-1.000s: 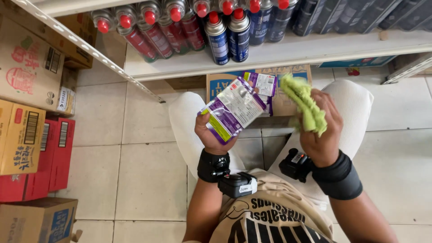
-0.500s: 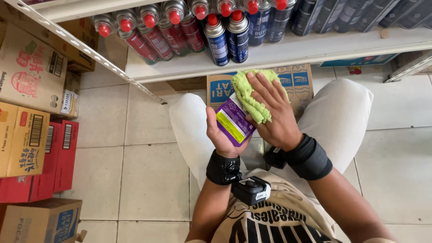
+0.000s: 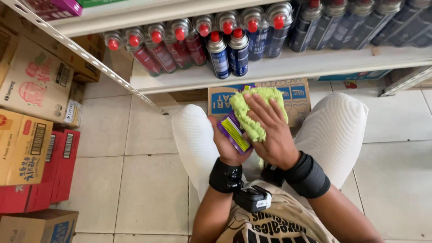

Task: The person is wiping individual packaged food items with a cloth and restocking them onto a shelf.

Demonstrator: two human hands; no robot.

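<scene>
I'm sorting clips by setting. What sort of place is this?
Probably a small shop or its stockroom: a metal shelf packed with rows of spray cans, and stacked cardboard cartons on the tiled floor.

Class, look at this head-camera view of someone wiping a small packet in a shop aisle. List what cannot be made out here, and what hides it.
- Purple packet: mostly covered by the green cloth and right hand, head view.
- Left hand: palm and fingertips hidden behind the packet.
- Cardboard box on the floor: front blocked by the hands.
- Spray cans: upper row cut off by the top edge.
</scene>
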